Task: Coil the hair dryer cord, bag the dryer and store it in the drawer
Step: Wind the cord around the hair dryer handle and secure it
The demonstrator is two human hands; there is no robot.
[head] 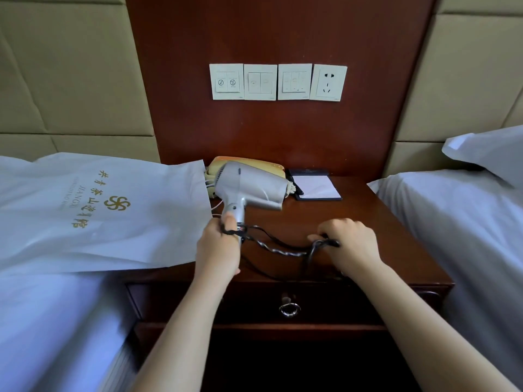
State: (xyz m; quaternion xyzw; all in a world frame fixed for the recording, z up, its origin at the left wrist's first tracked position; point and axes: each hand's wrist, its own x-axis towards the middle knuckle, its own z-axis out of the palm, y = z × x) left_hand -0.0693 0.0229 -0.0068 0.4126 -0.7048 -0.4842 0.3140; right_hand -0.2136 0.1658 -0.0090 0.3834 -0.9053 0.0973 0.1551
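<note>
We are at the start of the job, in the cord-coiling part. Our left hand (219, 244) is closed around the bottom of the handle of the silver hair dryer (249, 186), near the middle of the frame, and it holds the dryer up above the dark wooden desk (368, 210). A little of the black cord (283, 251) looks wrapped around the fingers of that hand. The cord then runs to the right, where our right hand (351, 244) pinches a loop of it between the thumb and the fingers. More cord hangs down in loose loops over the front edge of the desk, so we think the coiling is only partly done. The plug is hard to pick out. The white bag (99, 210) with gold letters lies flat on the bed (56, 306) at the left of the frame, with its open end just beside the dryer. Nothing is in it as far as we can see. The drawer (325, 304) with the ring pull (289, 309), low in the middle of the frame, is shut. So we think we must finish the coil, put the dryer in the bag, open the drawer and put the bag inside. A yellow phone (254, 163) and a notepad (317, 186) sit behind the dryer.
</note>
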